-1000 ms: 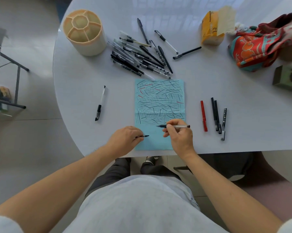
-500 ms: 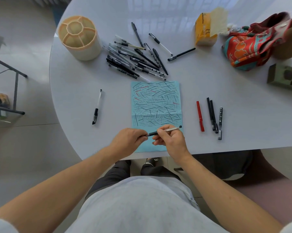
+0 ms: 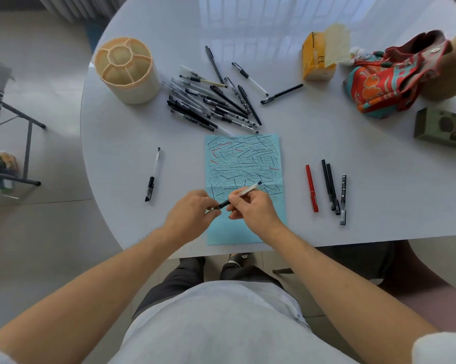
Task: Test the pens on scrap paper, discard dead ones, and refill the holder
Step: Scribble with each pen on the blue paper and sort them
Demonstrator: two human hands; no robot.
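Over the near part of the scribbled light-blue scrap paper [image 3: 244, 158] my right hand [image 3: 253, 210] grips a clear-barrelled pen [image 3: 247, 190], which slants up to the right. My left hand [image 3: 192, 214] pinches the black pen cap [image 3: 223, 205] at the pen's lower tip. The beige compartment holder [image 3: 127, 69] stands at the back left with nothing visible in it. A pile of several pens [image 3: 213, 103] lies between holder and paper. One pen [image 3: 153, 174] lies alone left of the paper. A red pen [image 3: 311, 189], two black pens [image 3: 330, 185] and a patterned pen [image 3: 343, 198] lie to the right.
A yellow carton [image 3: 317, 57], a red patterned bag [image 3: 389, 80] and a green box [image 3: 442, 127] sit at the back right of the white round table [image 3: 379, 206]. A metal-legged chair [image 3: 11, 127] stands on the floor to the left.
My hands have come together. The cap in my left hand now meets the tip of the pen, and the pen's far end has tilted upward.
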